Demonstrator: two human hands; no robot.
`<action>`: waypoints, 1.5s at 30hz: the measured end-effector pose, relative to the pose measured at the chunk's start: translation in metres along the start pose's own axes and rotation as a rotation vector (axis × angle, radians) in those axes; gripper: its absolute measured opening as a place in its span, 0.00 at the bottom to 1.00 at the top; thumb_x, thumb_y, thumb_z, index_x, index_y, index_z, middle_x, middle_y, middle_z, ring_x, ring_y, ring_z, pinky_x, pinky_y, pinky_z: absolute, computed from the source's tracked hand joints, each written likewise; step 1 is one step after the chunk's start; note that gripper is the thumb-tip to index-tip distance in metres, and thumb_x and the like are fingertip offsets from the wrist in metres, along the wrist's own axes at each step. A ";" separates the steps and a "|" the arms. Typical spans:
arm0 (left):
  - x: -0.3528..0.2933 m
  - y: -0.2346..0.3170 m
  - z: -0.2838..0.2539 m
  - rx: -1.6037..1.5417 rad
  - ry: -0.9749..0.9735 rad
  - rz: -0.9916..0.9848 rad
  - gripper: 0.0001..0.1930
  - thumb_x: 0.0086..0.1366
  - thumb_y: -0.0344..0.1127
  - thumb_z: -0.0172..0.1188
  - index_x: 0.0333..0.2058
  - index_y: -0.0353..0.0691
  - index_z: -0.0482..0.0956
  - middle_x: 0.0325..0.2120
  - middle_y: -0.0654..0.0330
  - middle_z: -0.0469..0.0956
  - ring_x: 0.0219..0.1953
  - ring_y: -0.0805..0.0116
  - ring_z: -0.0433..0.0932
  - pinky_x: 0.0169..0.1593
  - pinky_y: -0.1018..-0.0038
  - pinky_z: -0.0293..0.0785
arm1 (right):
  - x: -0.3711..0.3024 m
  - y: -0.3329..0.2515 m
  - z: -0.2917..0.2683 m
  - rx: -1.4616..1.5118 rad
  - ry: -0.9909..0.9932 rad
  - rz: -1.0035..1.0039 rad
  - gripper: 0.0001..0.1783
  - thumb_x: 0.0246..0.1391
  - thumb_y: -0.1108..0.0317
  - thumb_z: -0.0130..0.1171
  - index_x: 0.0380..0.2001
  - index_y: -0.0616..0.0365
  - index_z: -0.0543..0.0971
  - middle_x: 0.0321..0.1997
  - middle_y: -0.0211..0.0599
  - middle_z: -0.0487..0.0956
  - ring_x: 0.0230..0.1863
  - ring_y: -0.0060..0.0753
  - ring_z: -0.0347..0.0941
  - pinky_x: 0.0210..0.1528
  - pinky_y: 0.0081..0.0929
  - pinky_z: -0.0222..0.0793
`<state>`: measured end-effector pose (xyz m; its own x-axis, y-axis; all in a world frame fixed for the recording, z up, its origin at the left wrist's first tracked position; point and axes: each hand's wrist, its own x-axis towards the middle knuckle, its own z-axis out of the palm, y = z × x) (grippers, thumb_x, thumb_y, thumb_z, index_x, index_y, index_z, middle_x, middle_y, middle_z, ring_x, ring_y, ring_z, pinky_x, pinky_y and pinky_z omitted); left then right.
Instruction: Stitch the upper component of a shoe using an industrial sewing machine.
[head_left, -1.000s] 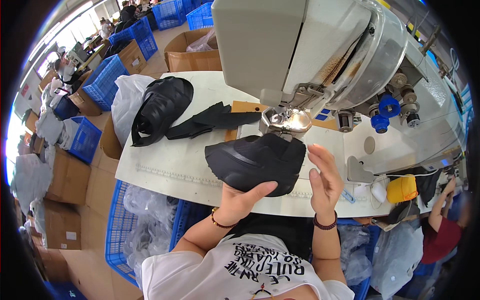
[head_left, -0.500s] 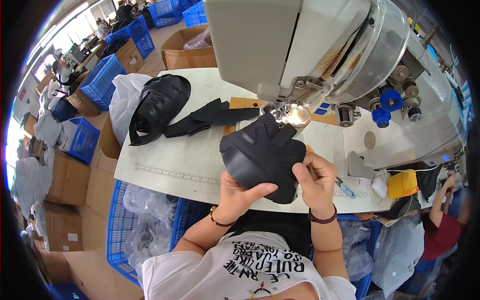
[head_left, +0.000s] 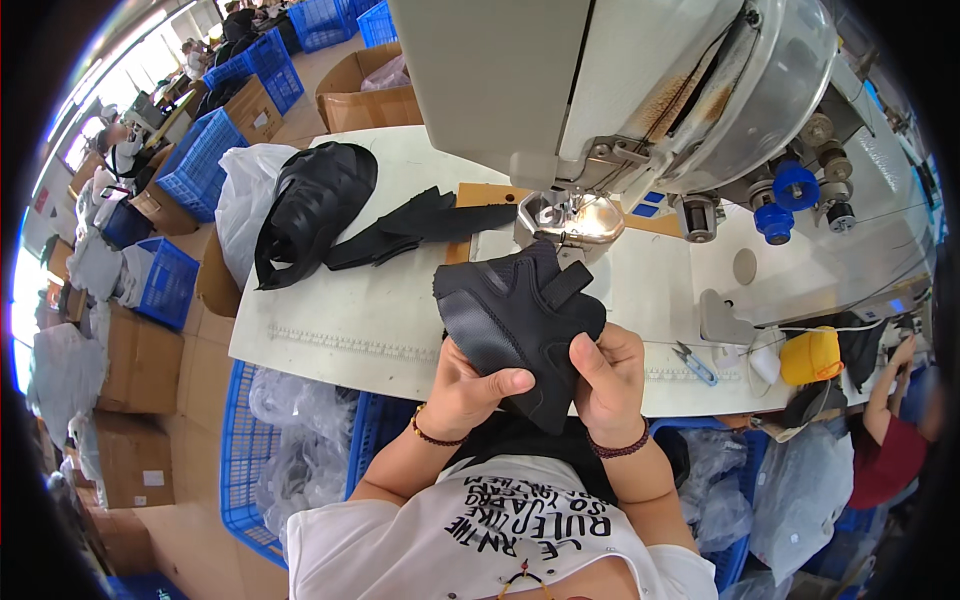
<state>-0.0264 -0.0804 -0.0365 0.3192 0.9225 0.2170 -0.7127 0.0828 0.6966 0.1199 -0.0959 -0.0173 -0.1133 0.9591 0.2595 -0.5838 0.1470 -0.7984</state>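
We hold a black shoe upper [head_left: 505, 305] between both hands, in front of the sewing machine [head_left: 490, 80] and over the near part of the white table [head_left: 300, 310]; its pointed top stands close to the lit needle area [head_left: 572, 217], and we cannot tell whether the two touch; a short black tab [head_left: 567, 285] sticks out slantwise from its upper right side. Our left hand [head_left: 468, 392] is closed on the lower left edge, thumb laid across the face, the other fingers mostly hidden behind; our right hand [head_left: 612, 378] pinches the lower right edge, thumb in front and bent fingers behind, so we cannot tell how far those reach.

To the left on the table we have a bundle of black shoe uppers [head_left: 318, 205], with flat black strips [head_left: 415, 228] between it and the needle area; a measuring scale [head_left: 350, 345] runs along the tabletop; blue-handled thread snips [head_left: 697, 364] lie to the right of our right hand, and a yellow container [head_left: 810, 357] stands farther right; below the table's left part, a blue crate [head_left: 238, 470] holds clear plastic bags [head_left: 295, 450].
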 end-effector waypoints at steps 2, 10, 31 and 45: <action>0.000 0.001 -0.003 0.019 -0.011 -0.004 0.25 0.48 0.21 0.63 0.47 0.32 0.68 0.41 0.57 0.74 0.44 0.70 0.72 0.49 0.73 0.68 | 0.001 -0.001 -0.001 0.013 -0.026 0.034 0.13 0.55 0.70 0.54 0.40 0.69 0.75 0.36 0.33 0.77 0.41 0.19 0.69 0.43 0.17 0.64; -0.001 0.000 -0.013 -0.013 -0.007 -0.004 0.27 0.49 0.20 0.61 0.50 0.33 0.65 0.44 0.56 0.73 0.47 0.68 0.71 0.51 0.71 0.67 | 0.007 -0.006 -0.006 -0.444 -0.036 -0.031 0.13 0.58 0.65 0.49 0.27 0.65 0.75 0.26 0.30 0.73 0.32 0.24 0.61 0.44 0.24 0.56; 0.002 0.016 -0.009 -0.223 0.123 0.175 0.27 0.56 0.25 0.53 0.55 0.30 0.58 0.52 0.50 0.66 0.54 0.55 0.66 0.58 0.60 0.60 | -0.010 0.007 -0.044 -0.626 0.068 -0.104 0.21 0.61 0.60 0.41 0.30 0.67 0.77 0.27 0.38 0.76 0.28 0.24 0.70 0.33 0.18 0.63; -0.005 0.037 -0.018 -0.213 0.075 0.330 0.29 0.62 0.42 0.48 0.58 0.33 0.54 0.57 0.51 0.60 0.56 0.60 0.63 0.59 0.62 0.58 | 0.002 0.080 -0.057 0.533 -0.038 0.464 0.25 0.63 0.53 0.33 0.43 0.65 0.69 0.28 0.42 0.77 0.10 0.28 0.60 0.13 0.18 0.57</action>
<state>-0.0654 -0.0751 -0.0242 0.0100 0.9370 0.3493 -0.8853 -0.1542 0.4388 0.1190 -0.0684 -0.1122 -0.4686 0.8833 -0.0164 -0.7815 -0.4231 -0.4586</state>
